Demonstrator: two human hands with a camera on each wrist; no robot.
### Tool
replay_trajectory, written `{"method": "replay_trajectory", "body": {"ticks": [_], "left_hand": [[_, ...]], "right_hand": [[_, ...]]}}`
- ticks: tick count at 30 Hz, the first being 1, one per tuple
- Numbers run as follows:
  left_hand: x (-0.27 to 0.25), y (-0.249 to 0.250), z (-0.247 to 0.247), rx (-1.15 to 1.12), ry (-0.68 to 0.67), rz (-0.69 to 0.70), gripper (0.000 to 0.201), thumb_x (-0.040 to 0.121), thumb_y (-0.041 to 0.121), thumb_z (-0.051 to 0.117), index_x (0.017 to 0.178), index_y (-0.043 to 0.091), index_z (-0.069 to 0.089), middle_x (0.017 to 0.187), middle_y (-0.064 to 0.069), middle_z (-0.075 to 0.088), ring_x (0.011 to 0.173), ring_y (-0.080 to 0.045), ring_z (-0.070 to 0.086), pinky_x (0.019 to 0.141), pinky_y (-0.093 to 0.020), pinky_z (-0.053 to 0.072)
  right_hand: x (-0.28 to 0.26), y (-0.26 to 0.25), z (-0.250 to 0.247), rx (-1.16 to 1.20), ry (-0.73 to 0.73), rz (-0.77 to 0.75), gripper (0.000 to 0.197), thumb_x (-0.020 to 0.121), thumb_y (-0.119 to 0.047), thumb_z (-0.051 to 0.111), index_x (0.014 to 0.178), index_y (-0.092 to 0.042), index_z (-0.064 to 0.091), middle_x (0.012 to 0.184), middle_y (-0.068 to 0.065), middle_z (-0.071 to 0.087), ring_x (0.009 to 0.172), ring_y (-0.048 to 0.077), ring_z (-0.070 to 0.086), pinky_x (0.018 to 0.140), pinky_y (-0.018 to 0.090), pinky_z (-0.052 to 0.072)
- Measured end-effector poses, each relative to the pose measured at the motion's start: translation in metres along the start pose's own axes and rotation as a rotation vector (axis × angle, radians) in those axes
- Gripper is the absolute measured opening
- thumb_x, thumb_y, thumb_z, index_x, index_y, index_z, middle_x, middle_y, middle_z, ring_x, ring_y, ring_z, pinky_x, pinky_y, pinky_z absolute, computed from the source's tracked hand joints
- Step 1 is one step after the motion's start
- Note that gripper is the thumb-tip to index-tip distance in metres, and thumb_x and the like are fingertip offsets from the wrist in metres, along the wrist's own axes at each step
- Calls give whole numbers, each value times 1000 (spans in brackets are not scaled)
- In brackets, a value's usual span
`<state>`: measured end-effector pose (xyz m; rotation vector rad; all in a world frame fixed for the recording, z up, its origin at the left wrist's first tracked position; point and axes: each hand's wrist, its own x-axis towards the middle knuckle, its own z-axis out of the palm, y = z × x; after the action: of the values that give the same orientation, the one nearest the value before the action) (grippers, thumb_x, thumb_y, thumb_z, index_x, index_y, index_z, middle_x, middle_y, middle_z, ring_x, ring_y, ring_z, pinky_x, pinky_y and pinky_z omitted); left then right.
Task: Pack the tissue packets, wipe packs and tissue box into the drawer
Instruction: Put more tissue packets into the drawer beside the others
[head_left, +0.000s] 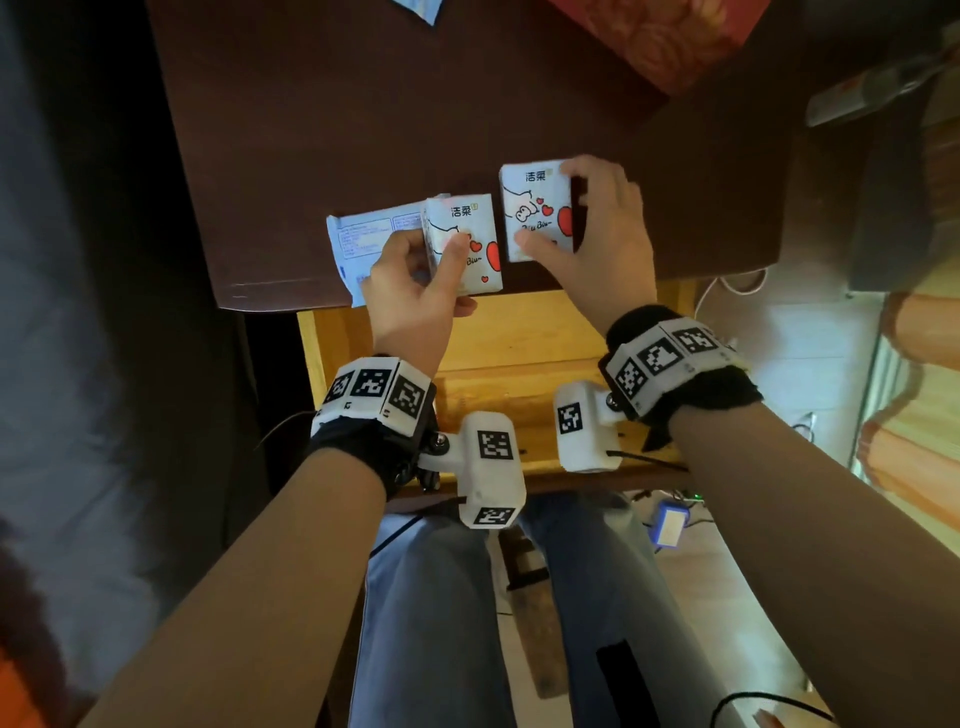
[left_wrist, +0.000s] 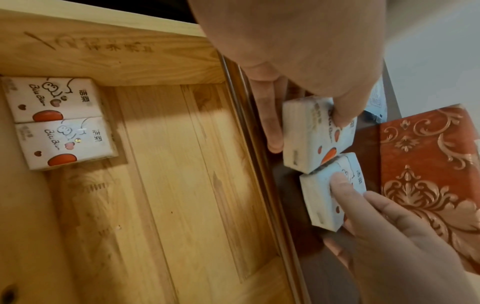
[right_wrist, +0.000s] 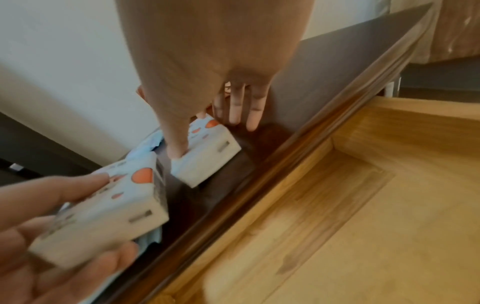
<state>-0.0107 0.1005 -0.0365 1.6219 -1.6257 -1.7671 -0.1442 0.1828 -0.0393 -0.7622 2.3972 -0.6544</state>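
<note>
Two white tissue packets with red hearts lie near the dark table's front edge. My left hand (head_left: 439, 257) pinches the left tissue packet (head_left: 475, 228), thumb on top and fingers beneath, tilted above a pale blue wipe pack (head_left: 358, 239). My right hand (head_left: 563, 210) grips the right tissue packet (head_left: 532, 208) between thumb and fingers; it rests on the table. The left wrist view shows both held packets (left_wrist: 309, 139) (left_wrist: 324, 205) and two more tissue packets (left_wrist: 54, 100) side by side in a corner of the open wooden drawer (left_wrist: 182, 164). The red patterned tissue box (head_left: 670, 41) sits at the back right.
The drawer (head_left: 498, 358) stands open below the table edge (head_left: 270, 299), above my knees. Another wipe pack (head_left: 418, 8) lies at the table's far edge. A bottle (head_left: 857, 98) lies at the right. Most of the drawer floor (right_wrist: 363, 226) is bare wood.
</note>
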Motion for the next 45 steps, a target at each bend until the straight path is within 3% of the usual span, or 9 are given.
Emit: {"method": "replay_trajectory", "body": {"ticks": [6, 11, 15, 20, 27, 30, 34, 41, 45], "left_hand": [[-4, -1, 3, 31, 42, -4, 20, 90, 31, 58, 101, 14, 55, 82, 9, 64, 78, -10, 68, 58, -24, 58], [-19, -5, 10, 37, 51, -1, 19, 91, 30, 56, 104, 17, 53, 85, 8, 63, 83, -8, 66, 63, -29, 59], [-38, -15, 15, 42, 37, -23, 32, 90, 31, 56, 113, 9, 55, 97, -3, 65, 89, -18, 68, 66, -34, 59], [-66, -35, 16, 91, -36, -90, 30, 88, 32, 60, 110, 11, 57, 107, -7, 67, 92, -19, 68, 74, -39, 60], [-69, -103, 3, 377, -81, -190, 32, 85, 28, 63, 112, 12, 58, 113, -5, 65, 95, -16, 61, 79, -29, 51], [-59, -133, 3, 458, -111, -217, 30, 83, 27, 67, 107, 11, 61, 98, -2, 66, 92, -19, 62, 79, -33, 53], [-48, -165, 4, 563, -137, -232, 33, 81, 25, 69, 110, 13, 59, 94, 5, 59, 83, -11, 54, 60, -11, 39], [-33, -191, 6, 675, -223, -396, 36, 75, 31, 73, 102, 11, 61, 98, -4, 68, 85, -19, 65, 80, -33, 56], [-31, -185, -4, 670, -124, -360, 28, 74, 22, 76, 91, 14, 56, 92, -3, 63, 85, -19, 62, 73, -31, 52]], "right_hand": [[14, -12, -2, 27, -145, 88, 67, 65, -21, 80, 123, -14, 47, 128, 9, 42, 101, 19, 53, 88, 35, 51], [-3, 7, -9, 251, -179, 203, 55, 65, -12, 80, 111, -11, 49, 108, 6, 61, 91, 15, 59, 70, 19, 53], [-25, 26, -20, 438, -192, 335, 45, 72, -6, 74, 112, -8, 54, 108, 10, 65, 93, 21, 65, 82, 40, 58], [-55, 46, -25, 467, -281, 356, 30, 75, -13, 73, 102, -11, 60, 102, 8, 69, 93, 22, 67, 87, 40, 55], [-83, 85, 20, 151, -460, 289, 41, 79, -19, 70, 116, -8, 57, 114, 6, 64, 104, 18, 62, 68, 15, 47], [-79, 99, 52, 64, -537, 327, 44, 81, -20, 67, 122, -8, 54, 113, 2, 61, 99, 13, 56, 76, 20, 45], [-75, 112, 89, -23, -644, 362, 33, 86, -20, 62, 116, -9, 55, 121, 9, 62, 94, 15, 54, 74, 21, 44], [-72, 124, 116, -101, -659, 460, 43, 84, -14, 63, 125, -11, 50, 129, 10, 57, 116, 24, 55, 94, 32, 49], [-73, 122, 116, -131, -586, 450, 53, 81, -12, 65, 131, -11, 46, 134, 11, 53, 117, 26, 56, 95, 37, 51]]}}
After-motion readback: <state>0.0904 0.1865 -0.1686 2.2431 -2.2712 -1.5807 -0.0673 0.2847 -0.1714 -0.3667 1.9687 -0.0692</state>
